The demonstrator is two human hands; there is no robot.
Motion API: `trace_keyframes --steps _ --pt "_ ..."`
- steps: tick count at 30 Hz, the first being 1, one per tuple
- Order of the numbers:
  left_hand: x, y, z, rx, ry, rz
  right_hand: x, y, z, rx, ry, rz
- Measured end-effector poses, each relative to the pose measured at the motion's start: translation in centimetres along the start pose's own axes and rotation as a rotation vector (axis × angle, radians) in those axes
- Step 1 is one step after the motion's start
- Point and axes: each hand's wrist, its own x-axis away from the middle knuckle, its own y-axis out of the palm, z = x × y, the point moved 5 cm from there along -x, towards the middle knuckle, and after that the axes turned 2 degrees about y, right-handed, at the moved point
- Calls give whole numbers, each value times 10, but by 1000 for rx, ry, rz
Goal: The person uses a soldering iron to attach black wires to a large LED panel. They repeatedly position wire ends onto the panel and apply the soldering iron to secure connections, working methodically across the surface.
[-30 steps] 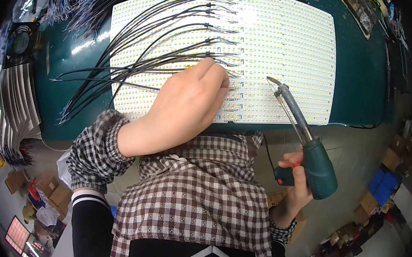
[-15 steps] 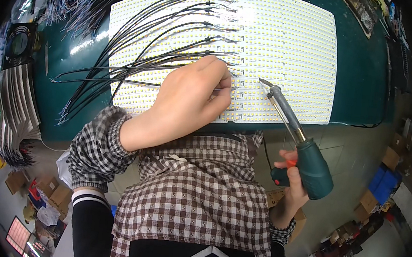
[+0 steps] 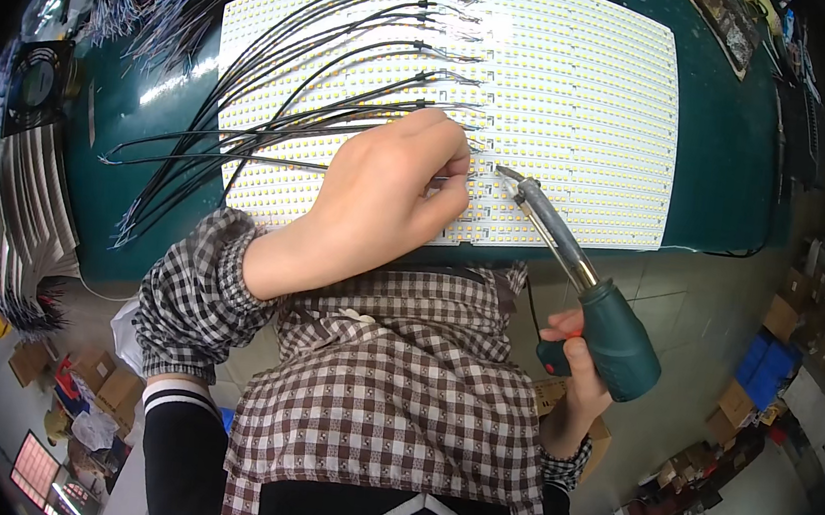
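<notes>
A white LED board (image 3: 601,86), made of many rows of small yellow diodes, lies on a green table. Black cables (image 3: 261,71) with thin bare-ended wires run across its left half to the middle seam. My left hand (image 3: 381,179) rests over the board's lower middle, fingers pinched on a black cable whose end the fingers mostly hide. Low on the right, my right hand (image 3: 582,371) grips the green handle of a soldering gun (image 3: 622,342). Its metal tip points up and left, close to the seam beside my left fingertips; whether it touches the board I cannot tell.
Bundles of loose black cables (image 3: 173,1) lie at the far left. A small black fan (image 3: 36,87) and a stack of white strips (image 3: 22,196) sit at the left table edge. A dark flat plate (image 3: 721,23) lies far right. Cardboard boxes (image 3: 783,317) stand beyond the table.
The soldering gun has shifted left in my right hand, bringing its tip nearer to my left fingers. My left hand has barely moved, and the board sits slightly further right.
</notes>
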Motion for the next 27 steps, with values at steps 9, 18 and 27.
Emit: trace_keyframes --steps 9,18,27 --pt "-2 -2 1 -16 -18 -40 3 2 5 -67 29 -40" --pt "-3 -2 1 -21 -33 -68 2 3 7 -96 3 -87" --pt "-3 -2 2 -28 -39 -77 1 3 8 -57 27 -83"
